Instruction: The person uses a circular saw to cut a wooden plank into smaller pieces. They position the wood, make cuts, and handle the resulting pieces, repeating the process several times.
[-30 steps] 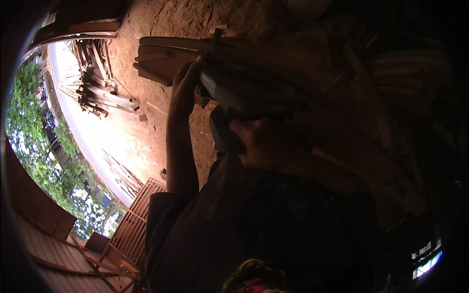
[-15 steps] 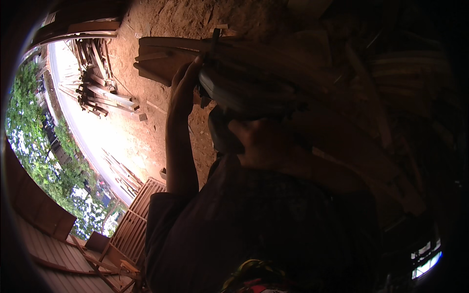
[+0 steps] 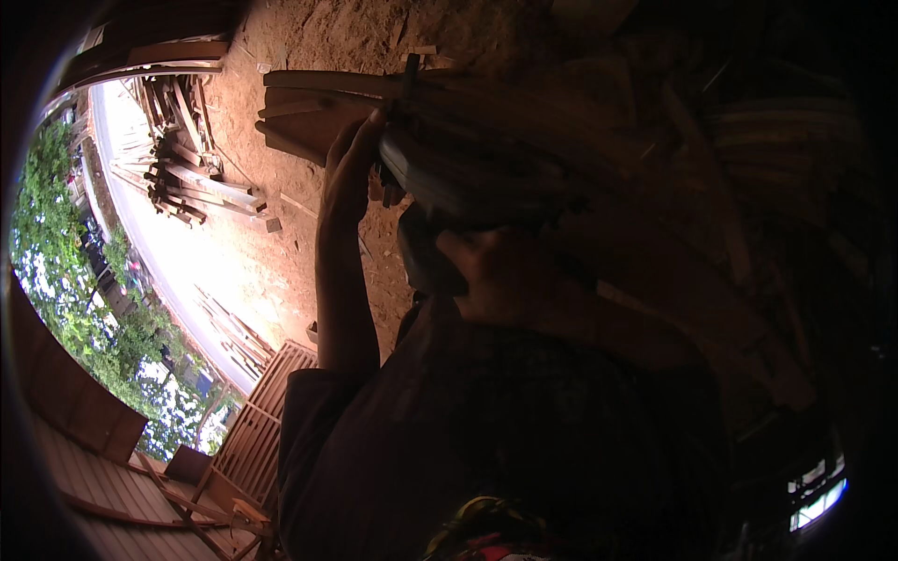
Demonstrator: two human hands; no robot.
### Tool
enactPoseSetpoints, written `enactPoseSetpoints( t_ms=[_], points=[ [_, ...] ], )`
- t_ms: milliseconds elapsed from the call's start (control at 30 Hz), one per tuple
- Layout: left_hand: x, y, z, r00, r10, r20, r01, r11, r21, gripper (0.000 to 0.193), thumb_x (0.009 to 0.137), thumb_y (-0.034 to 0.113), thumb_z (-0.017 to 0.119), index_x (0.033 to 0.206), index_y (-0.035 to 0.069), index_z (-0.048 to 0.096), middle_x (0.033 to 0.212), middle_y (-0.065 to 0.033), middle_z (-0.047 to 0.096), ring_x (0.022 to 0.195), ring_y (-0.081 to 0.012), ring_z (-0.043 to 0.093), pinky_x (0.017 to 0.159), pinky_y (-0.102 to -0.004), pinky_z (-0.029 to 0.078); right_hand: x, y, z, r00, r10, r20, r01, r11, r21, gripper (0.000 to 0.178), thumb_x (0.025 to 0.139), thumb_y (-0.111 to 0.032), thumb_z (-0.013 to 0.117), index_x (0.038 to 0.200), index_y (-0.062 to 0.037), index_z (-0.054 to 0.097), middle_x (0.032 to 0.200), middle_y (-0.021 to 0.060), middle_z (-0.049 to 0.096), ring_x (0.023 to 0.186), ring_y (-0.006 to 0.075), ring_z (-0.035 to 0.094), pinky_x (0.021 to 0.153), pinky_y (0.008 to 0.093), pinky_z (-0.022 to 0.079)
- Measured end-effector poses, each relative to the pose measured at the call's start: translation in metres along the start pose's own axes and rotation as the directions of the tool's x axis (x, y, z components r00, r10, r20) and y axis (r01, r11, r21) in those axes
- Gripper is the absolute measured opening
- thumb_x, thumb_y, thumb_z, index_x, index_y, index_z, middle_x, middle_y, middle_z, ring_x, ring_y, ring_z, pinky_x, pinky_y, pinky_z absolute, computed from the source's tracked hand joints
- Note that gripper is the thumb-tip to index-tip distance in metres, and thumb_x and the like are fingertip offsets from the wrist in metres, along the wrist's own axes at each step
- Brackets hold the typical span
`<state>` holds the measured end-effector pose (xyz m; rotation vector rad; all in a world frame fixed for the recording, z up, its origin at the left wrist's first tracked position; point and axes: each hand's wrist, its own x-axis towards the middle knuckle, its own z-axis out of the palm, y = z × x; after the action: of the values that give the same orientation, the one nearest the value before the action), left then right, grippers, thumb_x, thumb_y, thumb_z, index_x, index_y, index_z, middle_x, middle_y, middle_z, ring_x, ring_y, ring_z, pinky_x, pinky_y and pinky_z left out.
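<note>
A dark, rounded, bulky tool point(image 3: 458, 173), perhaps a power tool, rests over long wooden pieces point(image 3: 323, 112) in front of me; deep shadow hides its exact kind. My left hand point(image 3: 352, 168) is curled against the tool's left end, fingertips by a narrow upright bar point(image 3: 410, 79), the thumb hidden. Close to my body, my right hand point(image 3: 500, 271) is closed at the tool's dark rear part point(image 3: 430, 257), and most of its fingers are lost in the dark. The wood pieces' left ends stick out past my left hand.
Brown ground with chips lies beyond the wood. Stacked timber point(image 3: 187, 182) sits at the left in bright light, near a road and trees. A slatted wooden frame point(image 3: 257, 411) stands at lower left. More boards point(image 3: 786, 131) lie in shadow to the right.
</note>
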<state>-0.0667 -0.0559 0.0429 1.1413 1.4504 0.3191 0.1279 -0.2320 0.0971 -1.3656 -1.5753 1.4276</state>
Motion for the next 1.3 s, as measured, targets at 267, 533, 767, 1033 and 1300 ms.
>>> enactPoseSetpoints(
  t_ms=[267,533,767,1033,1300],
  points=[
    [0.007,-0.006,-0.007,1.0,0.004,-0.011,-0.004,1.0,0.015,0.062,0.099,0.052,0.068,0.125,-0.005,0.067,0.1,-0.0078,0.068,0.092,-0.0152,0.061,0.083,-0.0296,0.048,0.004,-0.001,0.0,1.0,-0.001,-0.002,0.001,1.0,-0.001,0.036,0.069,-0.011,0.081,0.096,-0.0009,0.06,0.079,0.0211,0.072,0.076,0.0369,0.076,0.067,0.047,0.063],
    [0.009,-0.007,-0.016,0.998,-0.063,0.011,0.063,0.998,0.027,0.046,0.109,0.041,0.058,0.129,0.001,0.067,0.114,-0.0039,0.07,0.106,-0.0118,0.063,0.097,-0.0285,0.047,0.009,-0.002,0.003,1.0,-0.014,-0.015,0.013,1.0,-0.01,0.036,0.069,-0.01,0.08,0.097,-0.001,0.059,0.079,0.0204,0.072,0.077,0.0379,0.076,0.069,0.0487,0.063],
    [0.01,-0.009,-0.019,0.999,-0.008,0.035,0.008,1.0,-0.008,0.065,0.1,0.053,0.066,0.133,-0.003,0.064,0.118,-0.0124,0.068,0.113,-0.0196,0.061,0.103,-0.0337,0.044,0.011,-0.004,0.002,1.0,0.015,0.015,-0.015,1.0,0.006,0.035,0.07,-0.009,0.079,0.096,-0.0007,0.058,0.081,0.021,0.072,0.079,0.0388,0.076,0.071,0.0489,0.063],
    [0.012,-0.014,-0.027,0.995,0.017,0.094,-0.013,0.999,-0.036,0.062,0.103,0.05,0.064,0.137,-0.002,0.061,0.124,-0.0132,0.067,0.118,-0.0204,0.06,0.105,-0.0345,0.043,0.014,-0.005,0.001,1.0,0.015,0.015,-0.015,1.0,-0.001,0.032,0.071,-0.008,0.077,0.096,-0.0012,0.059,0.079,0.0213,0.072,0.078,0.0388,0.076,0.07,0.0489,0.063],
    [0.017,-0.02,-0.03,0.993,0.005,0.116,0.008,0.994,-0.111,0.06,0.104,0.047,0.064,0.137,-0.002,0.061,0.122,-0.0112,0.068,0.114,-0.0182,0.061,0.1,-0.0326,0.044,0.015,-0.001,0.007,0.998,-0.03,-0.054,0.03,1.0,0.007,0.031,0.071,-0.008,0.076,0.096,-0.0011,0.059,0.078,0.0212,0.071,0.076,0.0387,0.075,0.069,0.0488,0.062]
  ],
)
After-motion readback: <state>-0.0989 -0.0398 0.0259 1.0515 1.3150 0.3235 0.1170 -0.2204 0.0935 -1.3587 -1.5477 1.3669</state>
